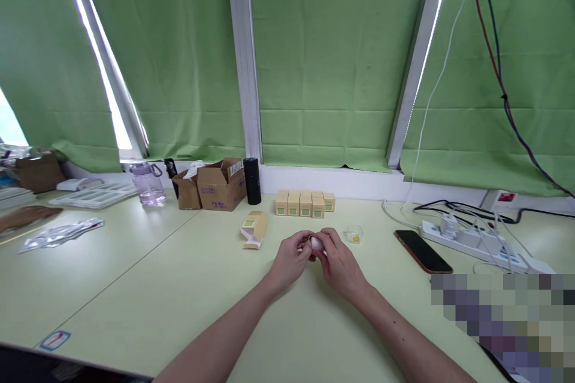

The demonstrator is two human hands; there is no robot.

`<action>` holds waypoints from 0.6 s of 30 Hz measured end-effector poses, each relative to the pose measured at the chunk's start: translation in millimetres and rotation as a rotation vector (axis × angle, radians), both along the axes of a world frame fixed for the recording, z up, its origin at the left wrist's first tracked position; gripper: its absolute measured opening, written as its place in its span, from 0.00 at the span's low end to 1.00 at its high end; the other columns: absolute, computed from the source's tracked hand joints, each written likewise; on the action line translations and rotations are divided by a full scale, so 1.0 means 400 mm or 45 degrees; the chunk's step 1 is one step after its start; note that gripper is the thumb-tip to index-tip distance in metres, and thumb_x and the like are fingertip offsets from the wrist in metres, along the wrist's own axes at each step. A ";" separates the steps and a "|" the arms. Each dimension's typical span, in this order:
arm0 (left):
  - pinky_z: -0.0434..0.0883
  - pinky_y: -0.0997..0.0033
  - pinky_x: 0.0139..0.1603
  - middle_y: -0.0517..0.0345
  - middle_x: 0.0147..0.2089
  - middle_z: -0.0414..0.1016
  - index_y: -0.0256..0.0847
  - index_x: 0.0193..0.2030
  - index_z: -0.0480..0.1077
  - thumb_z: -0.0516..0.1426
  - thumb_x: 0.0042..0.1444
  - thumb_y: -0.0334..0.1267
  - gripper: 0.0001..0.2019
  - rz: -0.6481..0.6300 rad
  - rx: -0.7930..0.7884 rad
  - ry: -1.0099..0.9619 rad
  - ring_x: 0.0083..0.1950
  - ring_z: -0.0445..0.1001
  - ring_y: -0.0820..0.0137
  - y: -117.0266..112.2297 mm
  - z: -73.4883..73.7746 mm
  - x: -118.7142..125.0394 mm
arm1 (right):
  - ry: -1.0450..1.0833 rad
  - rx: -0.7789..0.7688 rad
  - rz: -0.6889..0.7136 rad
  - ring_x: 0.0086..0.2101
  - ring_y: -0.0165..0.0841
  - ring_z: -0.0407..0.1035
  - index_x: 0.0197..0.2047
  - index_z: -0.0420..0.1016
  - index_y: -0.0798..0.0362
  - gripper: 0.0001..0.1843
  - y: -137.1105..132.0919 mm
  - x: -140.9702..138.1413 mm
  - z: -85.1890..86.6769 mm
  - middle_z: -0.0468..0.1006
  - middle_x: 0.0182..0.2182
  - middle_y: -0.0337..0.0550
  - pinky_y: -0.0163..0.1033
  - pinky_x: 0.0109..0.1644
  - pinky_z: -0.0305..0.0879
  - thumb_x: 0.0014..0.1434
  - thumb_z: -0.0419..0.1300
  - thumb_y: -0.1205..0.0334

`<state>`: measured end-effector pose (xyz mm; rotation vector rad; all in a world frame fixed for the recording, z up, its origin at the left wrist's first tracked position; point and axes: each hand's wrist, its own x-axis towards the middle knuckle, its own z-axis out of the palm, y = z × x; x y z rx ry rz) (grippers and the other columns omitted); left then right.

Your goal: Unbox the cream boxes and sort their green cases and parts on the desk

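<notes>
Both hands meet over the middle of the table around a small white rounded object [317, 243], whose exact kind I cannot make out. My left hand [291, 257] pinches its left side, where a dark edge shows. The fingers of my right hand [338, 258] close over its right side. To the left lies an opened small cardboard box [254, 228] with its flaps out. Just right of the hands sits a small clear plastic container [354, 234] with something yellow in it. Beyond the hands stand several small kraft boxes [306, 204] with green labels, in a row.
A phone [423, 251] and a power strip [471, 242] with tangled cables lie to the right. Along the back stand a larger cardboard box [221, 184], a black cylinder [252, 181] and a purple bottle [148, 184]. Silver pouches [63, 234] and white trays [96, 195] lie left.
</notes>
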<state>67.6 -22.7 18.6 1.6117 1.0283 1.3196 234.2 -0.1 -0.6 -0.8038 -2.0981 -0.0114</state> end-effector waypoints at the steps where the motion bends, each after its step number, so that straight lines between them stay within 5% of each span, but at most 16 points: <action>1: 0.81 0.61 0.46 0.50 0.46 0.80 0.40 0.50 0.75 0.56 0.65 0.43 0.13 0.001 -0.016 -0.017 0.42 0.81 0.66 0.002 -0.001 -0.002 | 0.012 -0.010 0.008 0.41 0.39 0.75 0.61 0.65 0.49 0.18 0.000 0.002 -0.001 0.71 0.50 0.52 0.45 0.39 0.78 0.71 0.48 0.68; 8: 0.75 0.53 0.58 0.47 0.53 0.78 0.42 0.52 0.74 0.63 0.59 0.40 0.15 0.022 0.141 0.184 0.53 0.76 0.59 -0.005 0.018 -0.040 | 0.055 -0.005 0.114 0.43 0.37 0.74 0.64 0.66 0.45 0.22 0.000 0.024 -0.002 0.67 0.53 0.51 0.43 0.41 0.79 0.70 0.48 0.70; 11: 0.69 0.48 0.65 0.48 0.58 0.75 0.48 0.59 0.74 0.64 0.56 0.33 0.23 0.059 0.236 0.335 0.60 0.72 0.56 -0.010 0.027 -0.056 | 0.036 0.002 0.171 0.48 0.38 0.71 0.63 0.67 0.44 0.25 -0.006 0.027 0.002 0.65 0.54 0.51 0.44 0.45 0.78 0.69 0.47 0.73; 15: 0.71 0.50 0.63 0.49 0.56 0.75 0.49 0.58 0.75 0.63 0.55 0.28 0.24 0.026 0.294 0.344 0.59 0.73 0.57 -0.007 0.022 -0.055 | 0.038 0.010 0.255 0.54 0.40 0.69 0.68 0.63 0.40 0.32 -0.014 0.025 0.005 0.63 0.58 0.51 0.49 0.51 0.78 0.67 0.45 0.77; 18: 0.71 0.52 0.61 0.51 0.52 0.75 0.47 0.54 0.75 0.64 0.53 0.27 0.22 0.150 0.334 0.347 0.57 0.73 0.58 -0.003 0.012 -0.043 | 0.211 -0.055 0.238 0.60 0.42 0.67 0.71 0.60 0.40 0.32 -0.016 0.024 0.004 0.61 0.62 0.52 0.50 0.54 0.79 0.67 0.46 0.74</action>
